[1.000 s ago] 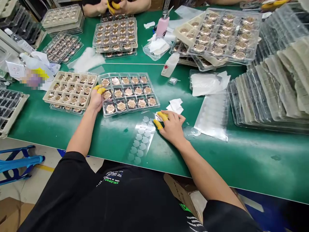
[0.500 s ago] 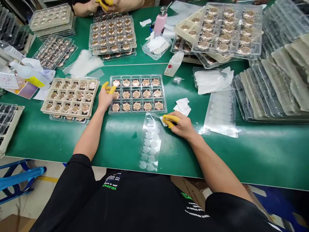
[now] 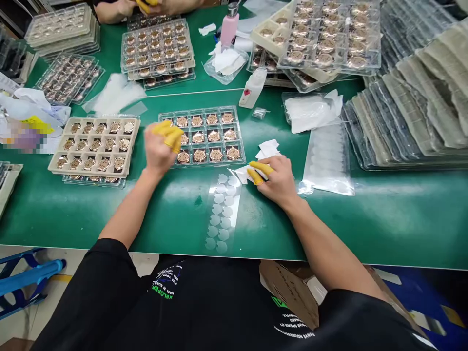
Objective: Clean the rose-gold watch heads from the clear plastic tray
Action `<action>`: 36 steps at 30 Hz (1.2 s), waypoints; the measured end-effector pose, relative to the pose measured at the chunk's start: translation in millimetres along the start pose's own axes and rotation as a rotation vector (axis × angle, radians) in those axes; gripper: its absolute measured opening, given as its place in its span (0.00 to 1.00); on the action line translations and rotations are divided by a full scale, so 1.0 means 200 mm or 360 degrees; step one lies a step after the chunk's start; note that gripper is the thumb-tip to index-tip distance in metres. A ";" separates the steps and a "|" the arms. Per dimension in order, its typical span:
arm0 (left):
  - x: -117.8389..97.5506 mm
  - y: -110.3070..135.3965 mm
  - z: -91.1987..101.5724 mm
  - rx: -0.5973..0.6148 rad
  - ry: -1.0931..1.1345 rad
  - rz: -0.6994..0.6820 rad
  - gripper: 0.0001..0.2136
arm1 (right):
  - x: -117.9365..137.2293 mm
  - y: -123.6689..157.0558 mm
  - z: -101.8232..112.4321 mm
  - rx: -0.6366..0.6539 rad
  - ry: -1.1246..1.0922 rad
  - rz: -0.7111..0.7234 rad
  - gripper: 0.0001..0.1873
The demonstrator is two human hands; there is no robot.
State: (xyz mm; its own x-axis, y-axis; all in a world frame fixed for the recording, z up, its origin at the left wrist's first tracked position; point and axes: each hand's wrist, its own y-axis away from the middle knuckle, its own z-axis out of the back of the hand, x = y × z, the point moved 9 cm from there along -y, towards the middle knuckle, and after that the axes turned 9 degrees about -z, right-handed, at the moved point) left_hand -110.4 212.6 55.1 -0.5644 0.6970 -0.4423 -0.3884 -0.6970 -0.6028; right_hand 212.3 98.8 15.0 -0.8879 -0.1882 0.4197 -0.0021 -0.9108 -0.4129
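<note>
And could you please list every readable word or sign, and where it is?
"ELOPER", green, on the black fabric shirt; preceding letter unclear.
Too small or blurred:
the shirt's white lettering;
red mark on white plastic bottle;
yellow label at left;
writing on brown cardboard box.

Beige tray (image 3: 85, 171): fifteen watch pieces (image 3: 95, 145); one pink bottle (image 3: 229, 30)

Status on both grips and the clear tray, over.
Left grip curled at left side of clear compartment tray, any load unclear. Right grip at white paper scrap. Tray flat on green tabletop. Left grip hides part of tray.
</note>
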 end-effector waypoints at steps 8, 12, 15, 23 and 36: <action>-0.75 0.38 -0.57 0.1306 -0.0139 -0.0584 0.31 | -0.01 0.02 -0.10 0.0241 0.0088 -0.0050 0.15; -0.71 0.47 -0.49 0.1321 -0.0266 -0.0434 0.34 | -0.07 0.00 -0.05 0.0104 0.0123 -0.0155 0.14; -0.66 0.49 -0.43 0.1303 -0.0326 -0.0348 0.35 | -0.12 0.00 0.01 -0.0081 0.0029 -0.0316 0.13; -0.58 0.39 -0.39 0.1248 -0.0229 -0.0343 0.32 | -0.05 0.01 -0.03 0.0136 -0.0975 -0.0430 0.16; -0.54 0.00 -0.50 0.0784 -0.0495 0.0096 0.18 | -0.20 -0.13 -0.23 -0.0279 -0.1751 -0.0927 0.30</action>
State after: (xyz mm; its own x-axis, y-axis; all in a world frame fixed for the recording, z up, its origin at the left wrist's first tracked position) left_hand 23.4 154.2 36.6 -0.7544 0.6232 -0.2060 -0.5996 -0.7820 -0.1701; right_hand 225.7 146.8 -28.8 0.1184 -0.0584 0.9912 -0.4001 -0.9164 -0.0062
